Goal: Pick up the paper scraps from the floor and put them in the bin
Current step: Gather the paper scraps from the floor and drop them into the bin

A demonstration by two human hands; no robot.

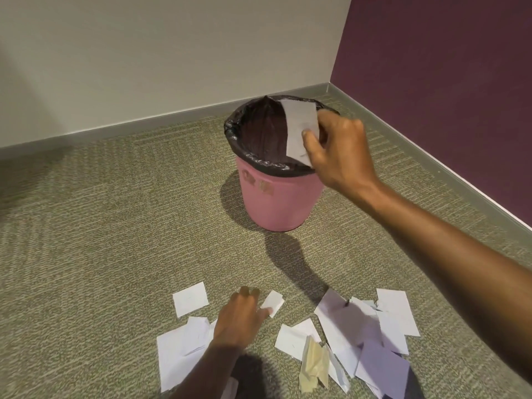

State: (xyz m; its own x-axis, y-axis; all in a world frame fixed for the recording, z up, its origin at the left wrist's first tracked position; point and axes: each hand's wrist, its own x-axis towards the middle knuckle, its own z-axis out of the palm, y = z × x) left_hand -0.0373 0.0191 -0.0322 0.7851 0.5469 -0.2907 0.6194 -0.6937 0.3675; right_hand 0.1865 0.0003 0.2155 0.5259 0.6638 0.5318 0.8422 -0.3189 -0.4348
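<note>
A pink bin [280, 201] lined with a black bag stands on the carpet near the room's corner. My right hand [338, 152] is over its rim, pinching a white paper strip [299, 125] that hangs above the opening. Low in the view, my left hand [237, 319] reaches down to the floor, its fingertips touching a small white scrap [273, 302]; whether it grips the scrap is unclear. Several white and pale purple scraps [371, 335] lie scattered on the carpet around that hand, with a crumpled beige piece [313, 367] among them.
The carpet [115, 226] is green-grey. A beige wall [144, 53] runs behind the bin and a dark purple wall [446, 82] stands on the right, both with grey skirting. More white scraps [178, 349] lie at the lower left.
</note>
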